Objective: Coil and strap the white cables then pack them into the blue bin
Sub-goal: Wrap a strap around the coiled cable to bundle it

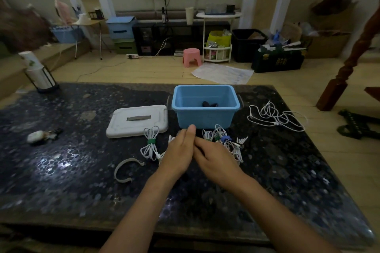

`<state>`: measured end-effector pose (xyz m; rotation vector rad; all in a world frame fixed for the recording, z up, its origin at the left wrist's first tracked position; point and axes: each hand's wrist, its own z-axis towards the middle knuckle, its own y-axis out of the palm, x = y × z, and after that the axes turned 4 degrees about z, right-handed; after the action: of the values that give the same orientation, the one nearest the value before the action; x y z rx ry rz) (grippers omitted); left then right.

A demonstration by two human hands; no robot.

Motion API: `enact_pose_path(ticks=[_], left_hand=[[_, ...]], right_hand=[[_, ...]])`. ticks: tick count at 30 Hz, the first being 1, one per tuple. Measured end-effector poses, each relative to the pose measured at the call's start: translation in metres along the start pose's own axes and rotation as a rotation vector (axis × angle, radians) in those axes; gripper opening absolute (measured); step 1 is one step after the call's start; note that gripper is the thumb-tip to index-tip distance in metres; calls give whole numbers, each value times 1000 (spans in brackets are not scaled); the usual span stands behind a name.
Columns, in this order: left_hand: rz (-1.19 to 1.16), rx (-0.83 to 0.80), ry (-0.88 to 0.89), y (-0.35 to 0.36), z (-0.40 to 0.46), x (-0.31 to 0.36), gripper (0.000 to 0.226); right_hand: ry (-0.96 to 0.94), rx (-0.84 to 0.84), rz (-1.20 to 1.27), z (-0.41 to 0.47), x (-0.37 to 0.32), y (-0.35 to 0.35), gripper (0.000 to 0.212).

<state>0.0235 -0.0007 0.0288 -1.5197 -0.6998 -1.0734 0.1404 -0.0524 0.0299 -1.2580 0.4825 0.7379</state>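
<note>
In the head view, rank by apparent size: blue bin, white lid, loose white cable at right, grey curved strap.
1. blue bin
2. white lid, close to the bin
3. loose white cable, sprawled, so its extent is only rough
4. grey curved strap

The bin (pixel 205 107) stands on the tabletop (pixel 61 170): lid (pixel 136 120) to its left, loose cable (pixel 275 117) to its right, strapped cable bundles (pixel 151 145) before it.

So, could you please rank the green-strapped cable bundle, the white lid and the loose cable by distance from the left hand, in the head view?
From the left hand:
1. Green-strapped cable bundle, just to its left.
2. White lid, farther left and behind.
3. Loose cable, far right, beyond the blue bin.
</note>
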Motion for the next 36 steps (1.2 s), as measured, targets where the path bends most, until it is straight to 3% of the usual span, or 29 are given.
enact_pose_path(ticks=[4, 8, 12, 16, 23, 29, 32, 36], left_hand=[[14, 132, 15, -4, 4, -1, 57], [-222, 281, -65, -15, 9, 12, 51], [-630, 138, -136, -8, 0, 26, 48], [-787, 75, -171, -11, 1, 25, 48], [-341, -189, -90, -26, -5, 20, 50], [-342, -184, -139, -33, -4, 19, 58], [-154, -168, -102, -23, -1, 16, 59], [10, -284, -15, -14, -5, 17, 59]], right_hand=[[7, -36, -12, -1, -1, -2, 19], [12, -112, -110, -4, 1, -4, 28], [-17, -187, -137, -8, -3, 10, 30], [39, -219, -125, -4, 0, 10, 41], [102, -254, -162, 8, 24, -21, 32], [131, 32, -37, 12, 40, -63, 27], [81, 110, 16, 13, 37, -52, 34], [69, 186, 27, 15, 37, -46, 35]])
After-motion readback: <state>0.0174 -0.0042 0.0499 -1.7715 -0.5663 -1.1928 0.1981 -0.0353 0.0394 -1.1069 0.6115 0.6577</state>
